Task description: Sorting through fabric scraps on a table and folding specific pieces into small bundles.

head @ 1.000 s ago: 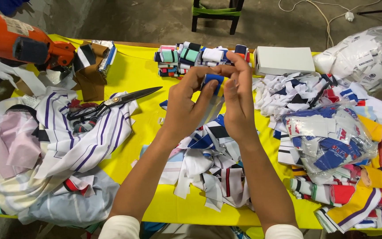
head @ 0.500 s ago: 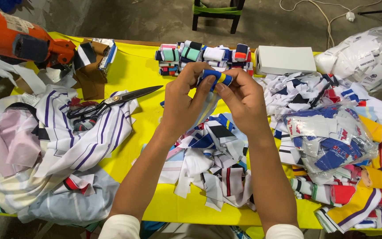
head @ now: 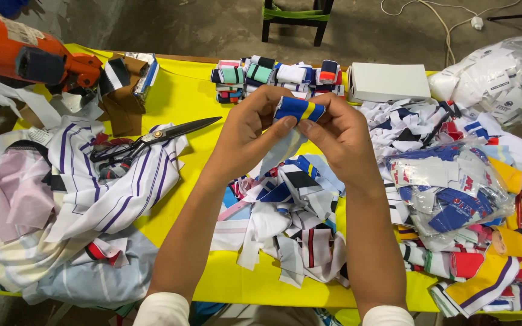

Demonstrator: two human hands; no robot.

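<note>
Upper centre of frame: blue-and-yellow striped fabric roll (head: 299,109), clamped in the grip of left hand (head: 244,140) and right hand (head: 341,137). Below it, loose fabric strips (head: 285,229) on yellow table (head: 185,96); scissors (head: 152,140) at left.

A row of folded strips (head: 276,77) lies at the table's (head: 188,99) far edge, with a box (head: 388,83) just right of it. Scissors (head: 152,139) rest on a cloth pile (head: 92,199) at the left, behind which sits a power tool (head: 25,54). Loose strips (head: 285,229) lie in the middle, between the forearms, and a bag of pieces (head: 448,187) lies to the right.

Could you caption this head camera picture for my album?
Left hand and right hand hold a blue-and-yellow striped fabric roll above a yellow table.
</note>
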